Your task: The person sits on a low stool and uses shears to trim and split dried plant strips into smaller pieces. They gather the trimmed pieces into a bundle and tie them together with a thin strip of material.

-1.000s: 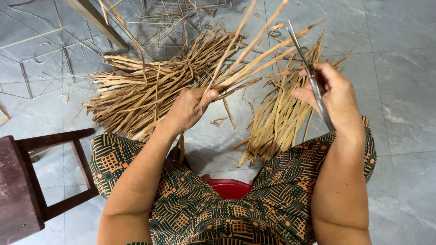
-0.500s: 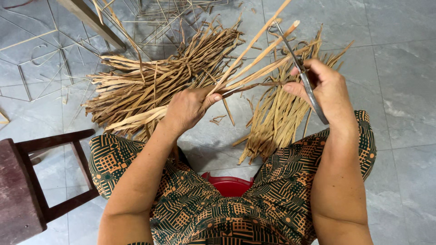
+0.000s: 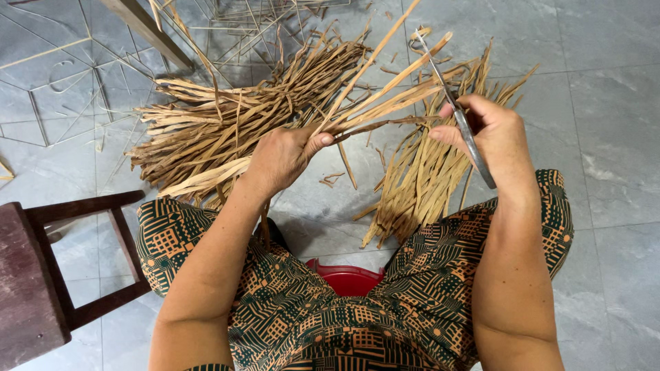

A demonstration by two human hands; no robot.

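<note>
Handful of long tan dried-leaf strips (image 3: 385, 96), fanned above the grey tiled floor (image 3: 605, 103): left hand (image 3: 285, 154), fingers closed round their base. Right hand (image 3: 491, 134) grips slim metal scissors (image 3: 457, 113), blades nearly closed beside the strips. Step judged: trimming; next cut needs blades aligned on one strip. Loose strip heaps (image 3: 227, 130) lie below.

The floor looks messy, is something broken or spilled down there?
Nothing looks broken. Small dry scraps lie scattered on the grey floor between two heaps of strips, loose trimmings rather than a spill. The left hand holds a few strips; the right hand holds a metal blade.
</note>
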